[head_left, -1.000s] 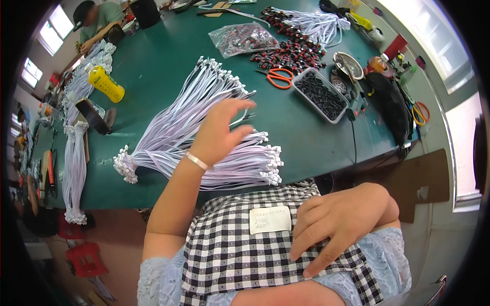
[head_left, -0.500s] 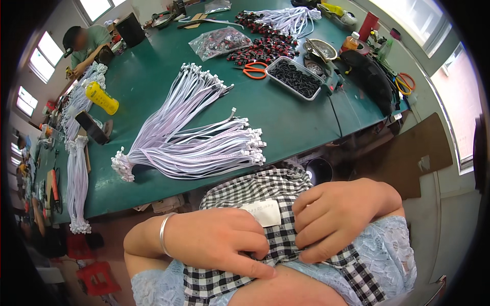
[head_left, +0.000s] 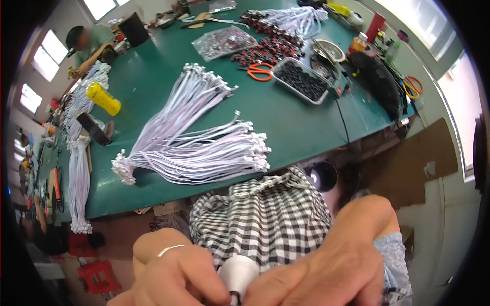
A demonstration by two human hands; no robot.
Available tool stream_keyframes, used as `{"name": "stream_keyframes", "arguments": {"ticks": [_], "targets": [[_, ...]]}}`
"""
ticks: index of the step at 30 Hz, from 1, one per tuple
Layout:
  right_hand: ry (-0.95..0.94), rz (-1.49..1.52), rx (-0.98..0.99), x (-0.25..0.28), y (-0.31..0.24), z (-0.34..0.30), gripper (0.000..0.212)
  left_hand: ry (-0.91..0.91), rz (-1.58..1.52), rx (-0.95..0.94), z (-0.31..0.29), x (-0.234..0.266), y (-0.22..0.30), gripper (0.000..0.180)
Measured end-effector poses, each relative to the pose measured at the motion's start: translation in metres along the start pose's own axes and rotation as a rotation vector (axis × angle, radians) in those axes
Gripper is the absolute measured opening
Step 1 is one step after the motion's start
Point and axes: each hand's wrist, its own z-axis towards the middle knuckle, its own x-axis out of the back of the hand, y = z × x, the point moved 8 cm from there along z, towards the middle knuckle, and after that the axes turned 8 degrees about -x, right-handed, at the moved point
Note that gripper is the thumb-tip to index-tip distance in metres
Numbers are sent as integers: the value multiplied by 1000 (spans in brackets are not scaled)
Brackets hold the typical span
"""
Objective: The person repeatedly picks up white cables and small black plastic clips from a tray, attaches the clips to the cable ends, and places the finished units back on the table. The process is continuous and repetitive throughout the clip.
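My left hand (head_left: 171,270), with a silver bangle at its wrist, is low in the view with its fingers curled in. Close to it, my right hand (head_left: 326,273) is also bent inward, its fingertips pointing towards the left. Between them shows a whitish rounded piece (head_left: 239,273) with a small dark part beneath it; its kind is unclear. What the fingers grip is hidden below the lower edge. Black-and-white checked cloth (head_left: 260,219) hangs over my lap, just past both hands. Bundled white cables (head_left: 199,158) with white connectors lie beyond it on the green table (head_left: 158,199).
Orange-handled scissors (head_left: 260,72) lie beside a clear tub of small black parts (head_left: 301,81). Behind are a plastic bag (head_left: 223,43) and a red-black heap (head_left: 270,46). A yellow bottle (head_left: 103,98) stands at left. Another person (head_left: 91,43) sits at the far left.
Both hands have moved down and closer to my body, away from the checked cloth's middle. The cloth now spreads out beyond them, and the whitish piece shows between them.
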Motion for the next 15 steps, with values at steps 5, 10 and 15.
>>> {"name": "stream_keyframes", "arguments": {"ticks": [5,10,15], "targets": [[90,62,-163,-1,-9,17,47,436,382,-417,-49,-26,3,35],[-546,-599,-381,16,-18,23,42,157,438,-282,-80,-19,-1,42],[-725,-828,-272,22,-8,6,38,410,-293,-31,-156,-12,-4,67]]}}
